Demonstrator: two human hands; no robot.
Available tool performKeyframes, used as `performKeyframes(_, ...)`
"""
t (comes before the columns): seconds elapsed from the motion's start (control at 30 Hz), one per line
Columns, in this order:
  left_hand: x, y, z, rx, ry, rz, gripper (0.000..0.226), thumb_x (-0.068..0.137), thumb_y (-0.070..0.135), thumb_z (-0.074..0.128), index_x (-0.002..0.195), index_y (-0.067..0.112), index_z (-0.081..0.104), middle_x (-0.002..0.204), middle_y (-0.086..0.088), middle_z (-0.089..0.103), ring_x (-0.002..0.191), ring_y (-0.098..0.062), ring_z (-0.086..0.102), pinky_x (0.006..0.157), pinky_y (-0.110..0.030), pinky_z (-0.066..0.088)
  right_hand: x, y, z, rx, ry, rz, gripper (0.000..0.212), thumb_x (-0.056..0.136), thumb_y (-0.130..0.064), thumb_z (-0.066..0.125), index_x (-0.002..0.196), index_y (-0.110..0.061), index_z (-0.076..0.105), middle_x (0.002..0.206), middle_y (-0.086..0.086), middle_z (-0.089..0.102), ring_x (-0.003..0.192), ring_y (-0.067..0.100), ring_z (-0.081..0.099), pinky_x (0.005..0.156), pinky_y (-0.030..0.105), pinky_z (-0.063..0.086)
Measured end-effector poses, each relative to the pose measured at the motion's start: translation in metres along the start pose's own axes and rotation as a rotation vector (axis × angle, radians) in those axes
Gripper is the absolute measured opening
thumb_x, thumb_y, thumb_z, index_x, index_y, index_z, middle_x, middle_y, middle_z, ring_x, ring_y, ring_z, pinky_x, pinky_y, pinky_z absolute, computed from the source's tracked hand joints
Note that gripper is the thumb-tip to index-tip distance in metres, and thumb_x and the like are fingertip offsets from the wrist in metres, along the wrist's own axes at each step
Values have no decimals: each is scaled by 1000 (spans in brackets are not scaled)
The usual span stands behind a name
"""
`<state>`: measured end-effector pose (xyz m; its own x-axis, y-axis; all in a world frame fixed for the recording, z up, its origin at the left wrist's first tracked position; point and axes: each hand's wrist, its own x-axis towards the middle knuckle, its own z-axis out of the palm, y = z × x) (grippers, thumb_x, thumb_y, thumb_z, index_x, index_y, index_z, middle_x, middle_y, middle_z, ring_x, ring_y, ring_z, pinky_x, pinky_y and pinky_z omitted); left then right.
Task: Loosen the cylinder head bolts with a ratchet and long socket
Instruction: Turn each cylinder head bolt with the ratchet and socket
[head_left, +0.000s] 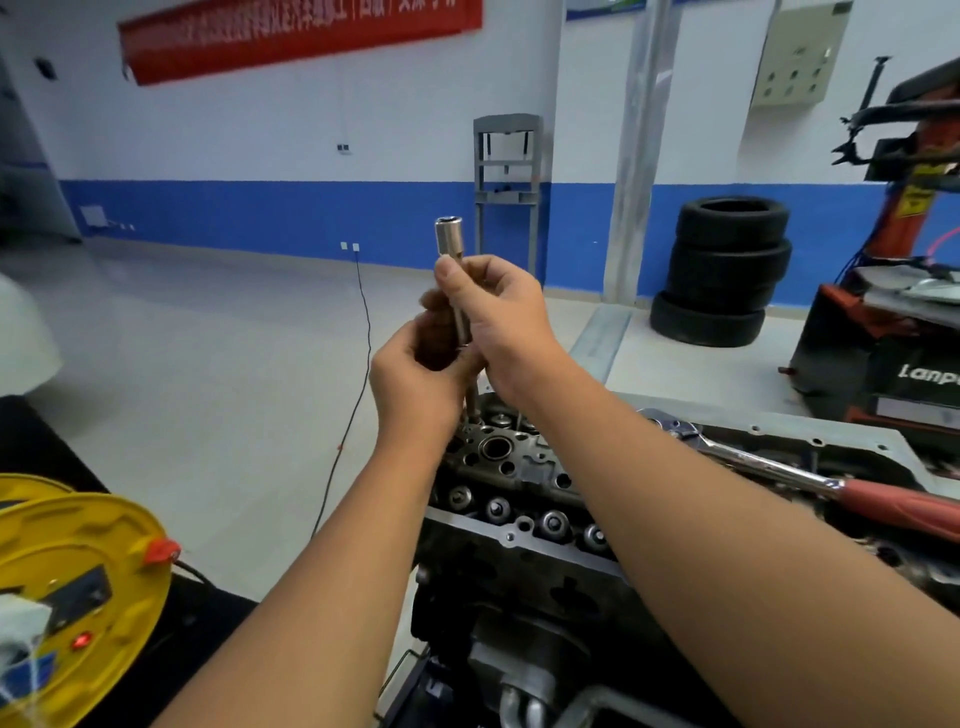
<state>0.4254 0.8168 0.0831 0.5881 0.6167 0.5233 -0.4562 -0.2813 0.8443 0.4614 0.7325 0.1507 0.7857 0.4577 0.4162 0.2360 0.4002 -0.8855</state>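
Right hand: raised in front of the chest, forearm reaching up from the lower right, fingers and thumb curled round the long socket, the thumb tip pressed on it high up
Long socket: a slim silver tube held upright, its open end sticking out above the right thumb, its lower end hidden between the two hands
Left hand: just below and to the left of the right one, forearm coming up from the lower left, fingers curled toward the socket's lower end with a dark brownish thing inside them; what that thing is cannot be told, nor whether the fingers truly grip it
Cylinder head: straight beneath both wrists, dark metal with round bores and a row of caps along its near edge, sitting on the engine block
Ratchet: lying on the engine, to the right of the right forearm and well apart from either hand, chrome shaft with a red grip pointing off to the right
Yellow cable reel: low down to the left of the left elbow, a small red light lit on its face
Stacked tyres: far off beyond the right hand, against the blue and white wall
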Motion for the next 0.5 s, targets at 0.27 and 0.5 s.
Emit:
performKeyframes(0.27,-3,3,0,-97,-239,-126,29,107,18,47,105,30,73,91,-10,73,82,-34,64,79,-74,52,7,4,1,-184,4,-94,31,109,-26,50,93,-5,66,77,9,70,74,24,67,74,38,59)
performKeyframes(0.5,2,-3,-4,51,32,-81,15,70,29,79,82,25,72,77,3,78,73,-25,77,71,-55,65,6,23,9,-70,65,-60,19,97,-25,74,92,-10,64,81,10,78,72,19,76,59,29,60)
